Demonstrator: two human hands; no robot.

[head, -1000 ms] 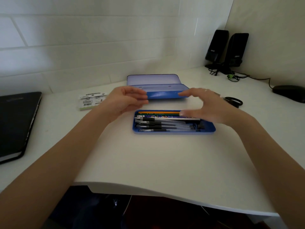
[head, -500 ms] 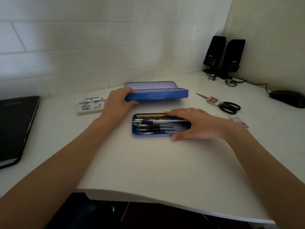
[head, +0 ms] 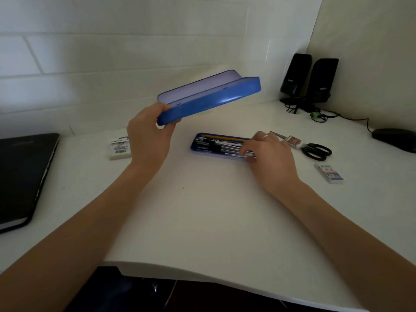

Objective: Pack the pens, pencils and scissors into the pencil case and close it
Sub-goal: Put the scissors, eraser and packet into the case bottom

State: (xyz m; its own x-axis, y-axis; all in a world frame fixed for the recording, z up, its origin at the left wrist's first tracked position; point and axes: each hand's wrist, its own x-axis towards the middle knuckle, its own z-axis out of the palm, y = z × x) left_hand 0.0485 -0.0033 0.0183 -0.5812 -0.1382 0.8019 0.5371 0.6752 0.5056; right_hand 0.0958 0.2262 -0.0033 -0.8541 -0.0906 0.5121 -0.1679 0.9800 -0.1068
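My left hand [head: 149, 136] grips the left end of a blue pencil-case part [head: 209, 99] and holds it tilted in the air above the desk, its pale inside facing up. Below it on the desk lies a shallow blue tray [head: 196, 147] with several pens and pencils [head: 221, 144] in it. My right hand [head: 269, 154] rests on the tray's right end, fingers on the pens. Black-handled scissors [head: 315, 150] lie on the desk to the right of the tray, apart from it.
A black notebook [head: 22, 174] lies at the left edge. A sticky-note pad [head: 120, 147] sits behind my left wrist. A small labelled box [head: 331, 173] lies near the scissors. Two black speakers [head: 309, 81] with cables and a black mouse [head: 395, 139] stand at the back right.
My left hand has lifted the blue case part off the desk and tilted it up. My right hand stays on the tray's right end.
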